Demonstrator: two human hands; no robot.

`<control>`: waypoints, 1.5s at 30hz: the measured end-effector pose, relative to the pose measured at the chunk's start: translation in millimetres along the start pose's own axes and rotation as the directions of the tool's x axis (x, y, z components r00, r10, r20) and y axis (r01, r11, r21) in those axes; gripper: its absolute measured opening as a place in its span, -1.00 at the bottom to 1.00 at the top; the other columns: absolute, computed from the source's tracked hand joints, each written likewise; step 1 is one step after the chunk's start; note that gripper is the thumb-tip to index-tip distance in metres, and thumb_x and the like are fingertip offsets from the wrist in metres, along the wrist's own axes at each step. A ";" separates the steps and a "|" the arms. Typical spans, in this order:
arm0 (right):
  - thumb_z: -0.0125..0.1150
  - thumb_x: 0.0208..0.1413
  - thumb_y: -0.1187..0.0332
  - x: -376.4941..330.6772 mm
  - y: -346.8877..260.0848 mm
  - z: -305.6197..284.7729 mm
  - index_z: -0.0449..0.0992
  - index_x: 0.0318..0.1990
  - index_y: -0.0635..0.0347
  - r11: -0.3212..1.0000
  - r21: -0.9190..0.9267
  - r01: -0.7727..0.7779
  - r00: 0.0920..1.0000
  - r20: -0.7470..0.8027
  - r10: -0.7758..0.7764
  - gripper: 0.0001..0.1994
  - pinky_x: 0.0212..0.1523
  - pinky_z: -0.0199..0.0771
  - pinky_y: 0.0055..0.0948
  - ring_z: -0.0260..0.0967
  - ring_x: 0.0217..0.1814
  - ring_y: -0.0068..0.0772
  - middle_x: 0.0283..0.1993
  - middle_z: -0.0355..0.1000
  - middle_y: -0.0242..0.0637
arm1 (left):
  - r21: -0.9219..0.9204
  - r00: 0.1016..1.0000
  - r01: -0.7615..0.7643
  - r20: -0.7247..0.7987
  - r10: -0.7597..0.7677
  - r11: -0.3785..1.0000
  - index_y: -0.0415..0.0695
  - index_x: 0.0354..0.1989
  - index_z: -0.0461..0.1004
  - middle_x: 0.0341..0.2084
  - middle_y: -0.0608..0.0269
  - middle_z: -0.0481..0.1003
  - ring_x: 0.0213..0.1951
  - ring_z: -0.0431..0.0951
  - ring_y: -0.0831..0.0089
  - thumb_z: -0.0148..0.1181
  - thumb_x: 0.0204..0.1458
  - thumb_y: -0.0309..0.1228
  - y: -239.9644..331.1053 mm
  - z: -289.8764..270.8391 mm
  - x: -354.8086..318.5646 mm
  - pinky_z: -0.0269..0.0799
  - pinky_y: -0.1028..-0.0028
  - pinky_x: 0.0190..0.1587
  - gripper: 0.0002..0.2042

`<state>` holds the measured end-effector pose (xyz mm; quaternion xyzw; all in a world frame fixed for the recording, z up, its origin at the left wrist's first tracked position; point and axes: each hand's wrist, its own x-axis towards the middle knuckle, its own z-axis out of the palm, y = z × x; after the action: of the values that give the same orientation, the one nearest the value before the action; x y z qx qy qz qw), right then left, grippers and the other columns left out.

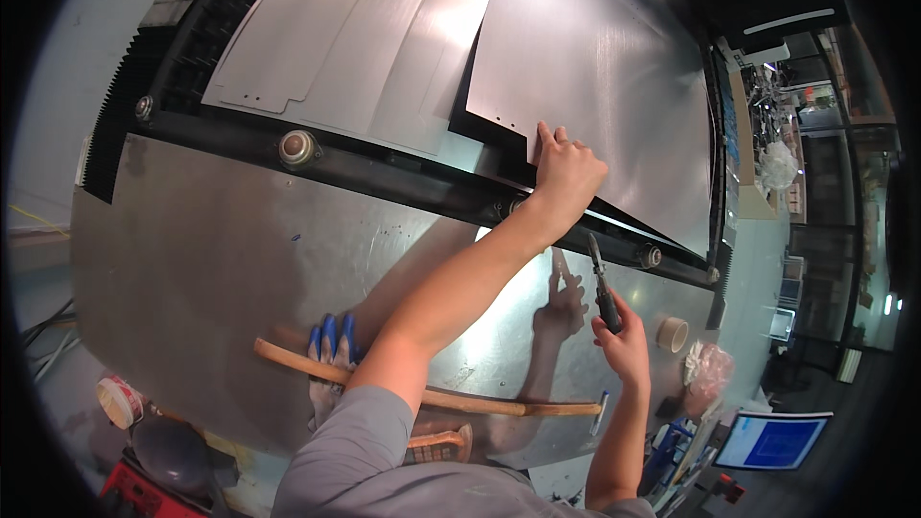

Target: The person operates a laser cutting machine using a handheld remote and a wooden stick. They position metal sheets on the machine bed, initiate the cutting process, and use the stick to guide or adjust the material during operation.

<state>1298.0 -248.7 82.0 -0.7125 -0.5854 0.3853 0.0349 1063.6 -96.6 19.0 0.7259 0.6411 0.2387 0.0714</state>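
Observation:
My left hand (570, 176) is at the near edge of a large metal sheet (595, 58), its fingers over the top face and its thumb hidden. This sheet sits tilted over the machine bed, with a dark gap under its near edge. In my right hand (625, 338) is a slim hand tool (602, 283) with a dark handle and a narrow metal front, like pliers; it points away from me over the near metal table (374, 230). Farther left, another cut sheet (317, 38) with a notched corner lies flat.
A long wooden stick (460, 403) lies across the table's near side, beside blue-and-grey gloves (332, 345). An orange-handled brush (443, 443) is close to my body. Tape roll (673, 334) and crumpled plastic (708, 367) sit at right. A black rail with ball rollers (298, 147) crosses the middle.

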 end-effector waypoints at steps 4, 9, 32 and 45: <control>0.30 0.24 0.42 -7.0 -0.7 -5.4 0.48 0.34 0.12 0.997 0.059 -0.049 0.998 -0.040 0.051 -0.51 -0.28 0.59 -0.50 0.46 -0.20 -0.65 -0.17 0.55 -0.49 | -0.028 1.000 0.019 0.001 -0.019 0.999 -0.13 -0.40 0.76 -0.19 -0.09 0.68 0.14 0.59 -0.22 0.40 -0.13 -0.53 6.5 -1.8 2.4 0.21 -0.41 0.33 -0.90; 0.33 0.24 0.32 -9.8 3.0 -14.7 0.58 0.18 0.08 0.999 -0.009 -0.052 0.998 -0.044 0.052 -0.64 -0.27 0.52 -0.55 0.41 -0.25 -0.69 -0.19 0.52 -0.53 | -0.006 0.999 0.030 -0.042 -0.030 1.000 -0.13 -0.41 0.76 -0.16 -0.10 0.68 0.17 0.56 -0.21 0.41 -0.16 -0.52 8.3 1.2 1.3 0.18 -0.41 0.34 -0.89; 0.32 0.16 0.44 62.7 -174.9 -27.5 0.42 0.37 0.36 0.879 -0.174 0.444 0.876 -0.122 -0.467 -0.41 -0.17 0.48 -0.50 0.39 -0.29 -0.62 -0.19 0.63 -0.21 | -0.043 0.999 0.040 -0.018 -0.040 0.998 -0.10 -0.28 0.73 0.01 -0.06 0.58 0.31 0.40 -0.21 0.24 0.11 -0.34 9.5 1.6 -16.1 -0.04 -0.31 0.46 -0.83; 0.19 0.37 -0.03 65.9 -257.5 67.0 0.52 0.06 0.28 0.934 0.217 0.283 0.900 0.277 -0.337 -0.53 0.03 0.57 -0.19 0.44 0.14 -0.28 -0.06 0.51 -0.25 | 0.069 0.996 0.065 0.051 -0.068 0.996 0.02 -0.11 0.66 0.05 0.15 0.48 0.28 0.35 -0.04 0.24 0.16 -0.29 9.0 -4.4 -28.7 0.09 -0.30 0.37 -0.82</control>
<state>1051.8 -138.5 130.5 -0.5349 -0.6544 0.5306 0.0647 1067.9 -126.7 19.2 0.7122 0.6705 0.1951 0.0718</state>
